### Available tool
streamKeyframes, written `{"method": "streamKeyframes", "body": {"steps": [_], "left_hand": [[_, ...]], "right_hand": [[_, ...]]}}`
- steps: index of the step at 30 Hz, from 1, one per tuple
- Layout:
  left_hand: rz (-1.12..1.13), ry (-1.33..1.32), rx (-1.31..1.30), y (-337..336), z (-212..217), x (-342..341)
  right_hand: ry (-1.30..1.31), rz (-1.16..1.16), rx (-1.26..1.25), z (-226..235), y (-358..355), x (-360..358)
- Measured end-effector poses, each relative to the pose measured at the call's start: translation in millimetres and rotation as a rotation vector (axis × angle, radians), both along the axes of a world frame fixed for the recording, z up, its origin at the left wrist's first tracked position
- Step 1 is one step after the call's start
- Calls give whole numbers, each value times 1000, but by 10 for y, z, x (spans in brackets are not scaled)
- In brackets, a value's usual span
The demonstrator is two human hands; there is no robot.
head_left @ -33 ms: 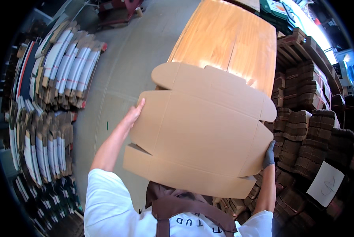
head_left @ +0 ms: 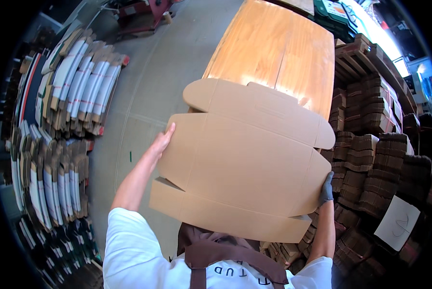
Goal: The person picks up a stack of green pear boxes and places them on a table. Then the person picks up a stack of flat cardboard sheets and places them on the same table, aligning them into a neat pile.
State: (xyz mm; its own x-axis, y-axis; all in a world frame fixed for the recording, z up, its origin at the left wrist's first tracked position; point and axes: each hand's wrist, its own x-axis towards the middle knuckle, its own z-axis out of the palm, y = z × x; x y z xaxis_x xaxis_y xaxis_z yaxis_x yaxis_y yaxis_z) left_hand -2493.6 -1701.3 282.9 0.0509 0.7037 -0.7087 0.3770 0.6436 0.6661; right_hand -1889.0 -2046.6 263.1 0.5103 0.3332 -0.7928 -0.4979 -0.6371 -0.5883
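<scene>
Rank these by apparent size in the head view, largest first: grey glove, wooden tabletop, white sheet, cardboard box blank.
1. Cardboard box blank
2. Wooden tabletop, partly hidden
3. White sheet
4. Grey glove

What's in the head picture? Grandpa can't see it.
A bare left hand and grey-gloved right hand hold a flat brown cardboard sheet by its sides. Beyond it is a wooden tabletop; cardboard stacks stand to the right.

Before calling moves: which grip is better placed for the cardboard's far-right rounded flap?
Probably the right grip: it holds the cardboard by its right edge, near that flap; the left grip is opposite.
</scene>
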Motion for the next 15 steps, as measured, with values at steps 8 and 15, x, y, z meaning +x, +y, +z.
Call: {"method": "streamKeyframes", "body": {"steps": [8, 15], "left_hand": [[-45, -48, -80, 162, -150, -180], [-115, -142, -136, 256, -282, -102]], "right_hand": [[-625, -147, -99, -145, -244, -389], [-974, -464, -521, -34, -1673, -2126]]}}
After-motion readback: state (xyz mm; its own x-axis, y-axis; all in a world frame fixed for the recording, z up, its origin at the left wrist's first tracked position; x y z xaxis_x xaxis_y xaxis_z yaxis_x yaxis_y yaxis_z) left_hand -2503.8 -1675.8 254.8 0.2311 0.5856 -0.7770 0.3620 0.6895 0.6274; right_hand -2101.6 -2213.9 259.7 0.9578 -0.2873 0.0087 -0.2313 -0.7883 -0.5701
